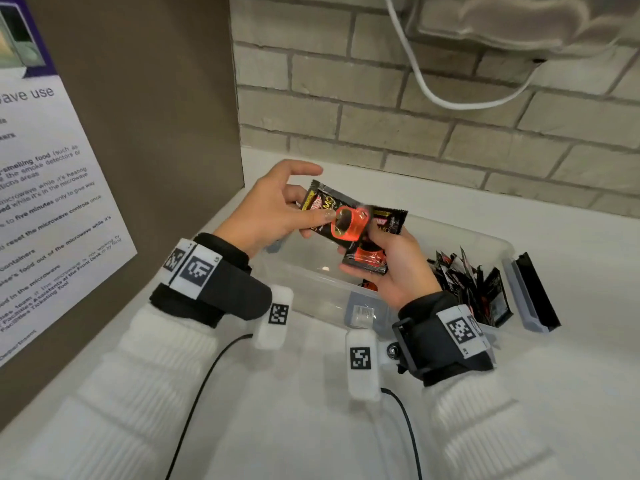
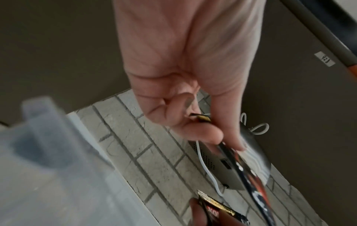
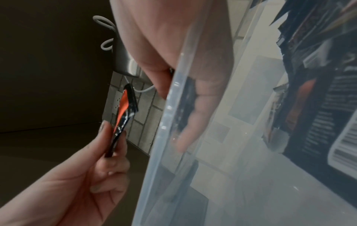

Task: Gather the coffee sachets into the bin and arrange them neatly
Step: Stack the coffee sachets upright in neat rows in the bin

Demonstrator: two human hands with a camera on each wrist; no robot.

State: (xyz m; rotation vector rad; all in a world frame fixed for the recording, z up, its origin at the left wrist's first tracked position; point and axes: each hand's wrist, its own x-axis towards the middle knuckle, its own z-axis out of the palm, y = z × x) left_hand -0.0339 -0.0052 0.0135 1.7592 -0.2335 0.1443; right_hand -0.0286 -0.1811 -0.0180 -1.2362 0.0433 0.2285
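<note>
Above the clear bin [image 1: 491,244] on the white counter [image 1: 571,393], the left hand [image 1: 266,216] pinches one black-and-red sachet [image 1: 332,209]. The right hand [image 1: 394,268] clasps a second sachet [image 1: 369,259] just beside it. More sachets [image 1: 474,285] stand packed at the bin's right end (its left end looks bare).
</note>
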